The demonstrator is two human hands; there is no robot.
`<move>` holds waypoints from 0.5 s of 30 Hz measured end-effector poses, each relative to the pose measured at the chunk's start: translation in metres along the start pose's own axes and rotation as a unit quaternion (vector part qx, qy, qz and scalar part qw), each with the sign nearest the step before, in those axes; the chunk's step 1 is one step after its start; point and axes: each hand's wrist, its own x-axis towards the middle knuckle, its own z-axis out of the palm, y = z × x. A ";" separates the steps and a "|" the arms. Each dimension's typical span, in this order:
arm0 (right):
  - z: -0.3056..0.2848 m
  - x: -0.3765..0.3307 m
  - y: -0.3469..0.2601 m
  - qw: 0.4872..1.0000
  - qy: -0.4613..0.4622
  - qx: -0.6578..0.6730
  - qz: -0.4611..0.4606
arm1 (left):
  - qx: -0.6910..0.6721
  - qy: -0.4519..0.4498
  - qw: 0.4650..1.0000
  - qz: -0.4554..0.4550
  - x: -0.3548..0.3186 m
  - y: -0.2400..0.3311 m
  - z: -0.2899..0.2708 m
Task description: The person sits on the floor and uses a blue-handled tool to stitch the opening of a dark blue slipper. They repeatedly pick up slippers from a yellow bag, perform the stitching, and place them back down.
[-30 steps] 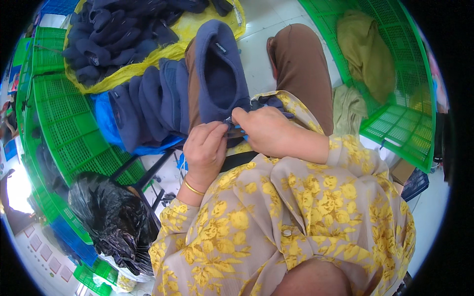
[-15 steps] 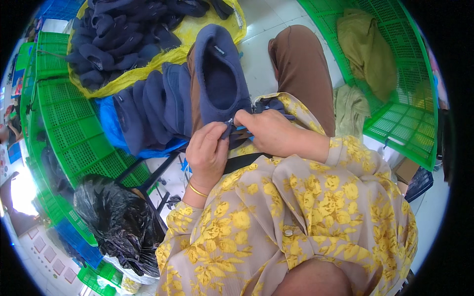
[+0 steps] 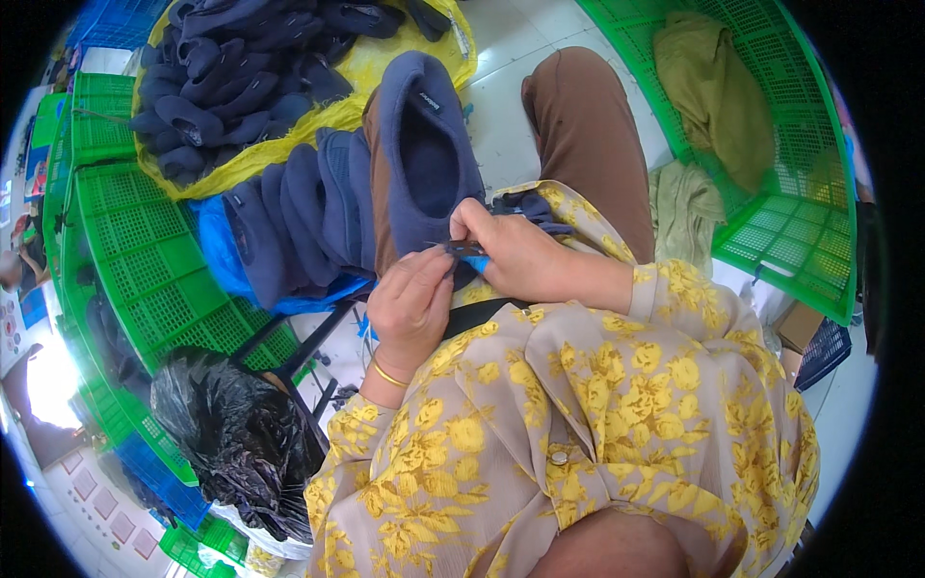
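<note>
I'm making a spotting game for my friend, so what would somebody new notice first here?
Probably the big blue slipper at the upper middle, just beyond the left hand and right hand, which meet at a small dark thing. Next, maybe the bright yellow sheet at the upper left, piled with dark slippers, or the green crate at the right, with an olive cloth inside.

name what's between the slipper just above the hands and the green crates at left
In the head view, between that slipper and the green crates come a brown trouser leg, a row of navy slippers, then blue plastic.
</note>
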 end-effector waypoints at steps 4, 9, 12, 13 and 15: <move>0.001 0.000 0.003 0.999 0.004 0.041 -0.031 | 0.006 -0.007 1.000 0.014 0.000 -0.001 0.001; -0.006 0.003 -0.006 0.999 -0.019 0.046 -0.008 | 0.015 -0.011 1.000 0.025 0.001 0.000 0.001; -0.006 0.009 -0.008 0.999 -0.048 0.016 0.006 | 0.026 -0.015 0.999 0.038 -0.003 -0.002 0.002; -0.009 0.012 -0.011 0.998 -0.063 0.006 0.023 | 0.025 -0.018 0.999 0.043 -0.004 -0.002 0.001; -0.016 0.017 -0.015 0.995 -0.085 -0.023 0.042 | 0.022 -0.021 0.998 0.058 -0.004 -0.004 0.001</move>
